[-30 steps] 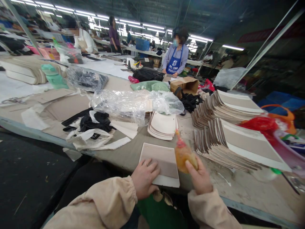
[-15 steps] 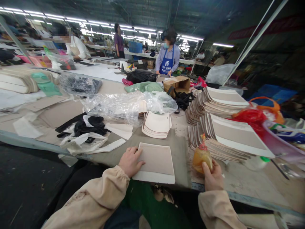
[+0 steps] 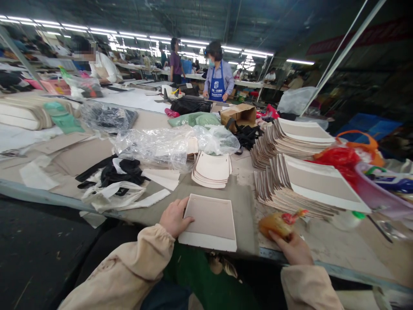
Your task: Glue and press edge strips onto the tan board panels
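My left hand (image 3: 176, 217) grips the left edge of a beige panel (image 3: 211, 217) with a white strip along its near side; the thumb lies on top and the fingers are at the edge, partly hidden. The panel rests at the table's front edge on a grey-green mat (image 3: 243, 211). To the right, my right hand (image 3: 295, 247) is closed around an amber squeeze bottle (image 3: 275, 224) with a red and yellow nozzle. This glue-like bottle is tipped on its side, nozzle toward the right, just above the tabletop.
Fanned stacks of similar panels (image 3: 322, 178) stand at the right, before a pink basin (image 3: 380, 202). Smaller white pieces (image 3: 211, 170) lie beyond the mat. Left are black and white scraps (image 3: 121, 176) and clear plastic (image 3: 151, 144). A co-worker in a blue apron (image 3: 217, 88) stands across the table.
My right hand has turned the bottle from upright to lying over, its nozzle swinging right. My left hand stays at the panel, fingers now closer to its edge. The co-worker has shifted left.
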`<state>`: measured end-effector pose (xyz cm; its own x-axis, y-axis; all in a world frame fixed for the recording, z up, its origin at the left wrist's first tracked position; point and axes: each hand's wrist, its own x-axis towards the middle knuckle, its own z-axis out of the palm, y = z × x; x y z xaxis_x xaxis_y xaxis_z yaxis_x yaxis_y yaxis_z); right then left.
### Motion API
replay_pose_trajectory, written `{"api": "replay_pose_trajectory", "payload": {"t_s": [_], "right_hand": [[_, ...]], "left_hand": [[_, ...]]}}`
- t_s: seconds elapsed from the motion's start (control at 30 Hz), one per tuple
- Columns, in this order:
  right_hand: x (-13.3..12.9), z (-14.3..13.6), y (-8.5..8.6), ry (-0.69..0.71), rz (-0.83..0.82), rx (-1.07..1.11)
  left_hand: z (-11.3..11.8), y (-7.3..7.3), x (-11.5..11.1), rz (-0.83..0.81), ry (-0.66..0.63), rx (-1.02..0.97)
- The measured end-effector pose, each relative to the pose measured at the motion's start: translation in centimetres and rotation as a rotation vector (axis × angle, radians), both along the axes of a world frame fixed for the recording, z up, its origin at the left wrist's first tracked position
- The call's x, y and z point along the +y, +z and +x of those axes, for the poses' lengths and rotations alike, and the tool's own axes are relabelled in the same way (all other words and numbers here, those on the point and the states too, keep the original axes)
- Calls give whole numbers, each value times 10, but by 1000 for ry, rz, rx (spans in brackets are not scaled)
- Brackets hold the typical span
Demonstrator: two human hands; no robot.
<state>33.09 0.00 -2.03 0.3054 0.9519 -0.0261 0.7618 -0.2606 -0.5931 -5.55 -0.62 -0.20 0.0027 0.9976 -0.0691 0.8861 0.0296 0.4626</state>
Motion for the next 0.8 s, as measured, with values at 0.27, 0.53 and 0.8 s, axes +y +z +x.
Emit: {"api": "replay_pose_trajectory", "payload": {"t_s": [0.27,0.53,0.8], "right_hand": [[-21,26,22,134,-160,-160],[-30,-47,26,478,-193,562],[-16,-89,0,299,-117,860]], "left_hand": [[2,-4,4,-145,143,-286],[10,-2,5,-348,174,-1160],[9,14,-1,-499,361,-1467]]}}
